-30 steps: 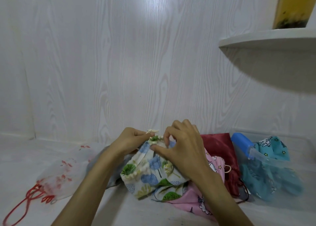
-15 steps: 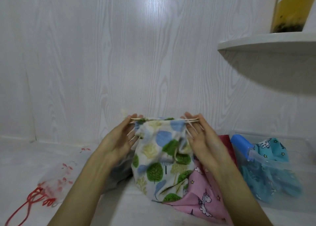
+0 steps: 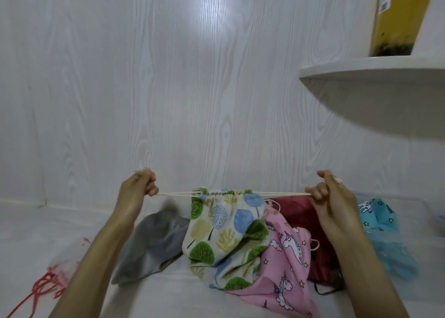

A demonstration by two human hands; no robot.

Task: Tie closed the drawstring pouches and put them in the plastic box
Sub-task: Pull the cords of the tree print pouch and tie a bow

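Observation:
A white pouch with a tree print point(image 3: 224, 223) hangs between my hands, its mouth gathered along a cream drawstring point(image 3: 175, 194). My left hand point(image 3: 139, 192) grips the cord's left end. At the right end, my right hand point(image 3: 333, 197) grips the cord, and both ends are stretched taut sideways. Under the pouch lie a grey pouch point(image 3: 154, 243), a pink unicorn pouch point(image 3: 284, 262) and a dark red pouch point(image 3: 305, 221). The clear plastic box point(image 3: 419, 221) at the right holds a teal unicorn pouch point(image 3: 378, 216).
A sheer pouch with red cords point(image 3: 48, 279) lies at the lower left on the white surface. A white shelf point(image 3: 375, 77) juts out at the upper right with a yellow container point(image 3: 399, 16) on it. A white panelled wall stands close behind.
My hands have moved apart from the pouch's mouth, drawing the cords out sideways. The pouch's mouth has gathered shut and the pouch hangs lifted.

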